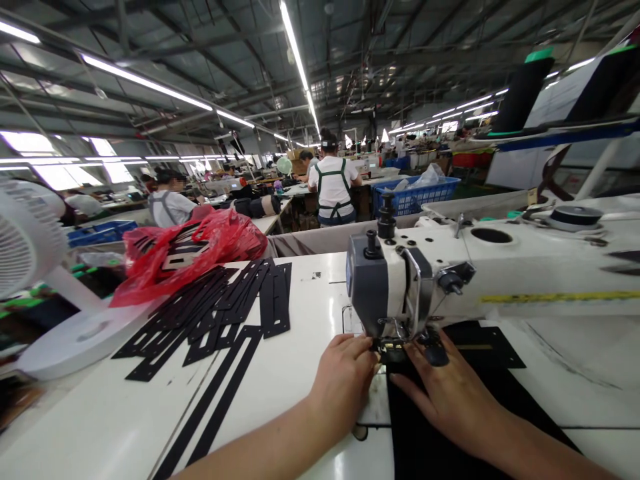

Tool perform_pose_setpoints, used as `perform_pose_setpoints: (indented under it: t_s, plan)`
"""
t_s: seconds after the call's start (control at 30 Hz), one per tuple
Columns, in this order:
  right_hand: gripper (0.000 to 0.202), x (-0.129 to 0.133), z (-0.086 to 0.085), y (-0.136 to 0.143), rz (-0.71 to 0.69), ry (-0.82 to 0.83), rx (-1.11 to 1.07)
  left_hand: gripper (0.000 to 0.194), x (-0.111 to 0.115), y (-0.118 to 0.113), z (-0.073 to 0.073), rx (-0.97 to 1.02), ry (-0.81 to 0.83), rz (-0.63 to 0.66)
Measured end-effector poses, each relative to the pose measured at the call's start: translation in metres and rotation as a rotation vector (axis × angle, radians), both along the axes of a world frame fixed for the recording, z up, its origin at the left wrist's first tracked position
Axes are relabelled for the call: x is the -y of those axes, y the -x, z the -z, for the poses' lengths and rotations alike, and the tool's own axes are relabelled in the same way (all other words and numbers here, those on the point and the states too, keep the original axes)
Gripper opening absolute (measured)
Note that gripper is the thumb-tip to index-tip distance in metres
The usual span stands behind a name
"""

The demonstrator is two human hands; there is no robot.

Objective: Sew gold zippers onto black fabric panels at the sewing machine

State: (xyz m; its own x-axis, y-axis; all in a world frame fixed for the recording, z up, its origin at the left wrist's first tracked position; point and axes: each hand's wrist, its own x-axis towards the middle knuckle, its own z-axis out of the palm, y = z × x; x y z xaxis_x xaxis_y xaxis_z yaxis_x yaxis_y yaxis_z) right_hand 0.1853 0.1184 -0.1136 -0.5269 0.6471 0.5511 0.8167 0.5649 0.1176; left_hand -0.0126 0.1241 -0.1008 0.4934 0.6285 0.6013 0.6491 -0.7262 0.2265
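Observation:
A white sewing machine (500,267) with a dark grey head stands at the right of the white table. Under its presser foot and needle area lies a large piece of black fabric (425,427), which runs down toward me. My left hand (347,373) is just left of the presser foot, its fingers curled together; whatever is between the fingertips is hidden. My right hand (450,383) rests flat on the black fabric right of the needle, thumb and fingers apart, partly covered by a machine part. Beyond it lies a black strip piece (493,347) with a slot.
Several black slotted strips (225,300) are piled on the table at left, beside a red plastic bag (200,243). A white fan (45,280) stands at the far left. Thread cones (525,93) sit on a stand upper right. Co-workers and a blue basket (415,193) are ahead.

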Motion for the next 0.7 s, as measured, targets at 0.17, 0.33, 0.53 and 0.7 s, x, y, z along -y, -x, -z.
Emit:
perform_pose_setpoints:
  t_s: [0.17, 0.33, 0.53, 0.7]
  plan:
    - [0.068, 0.045, 0.004, -0.015, 0.081, -0.082, 0.148, 0.028, 0.047, 0.017, -0.007, 0.382, 0.516, 0.046]
    - [0.079, 0.109, 0.004, -0.021, 0.108, -0.120, 0.185, 0.039, 0.090, 0.015, -0.017, 0.960, 1.324, 0.114]
    - [0.074, 0.152, -0.001, -0.005, 0.131, -0.011, 0.094, 0.039, 0.099, -0.017, -0.036, 0.887, 1.516, 0.017]
    - [0.052, 0.179, -0.016, -0.030, 0.123, 0.096, -0.173, 0.029, 0.104, -0.022, -0.039, 0.770, 1.445, 0.006]
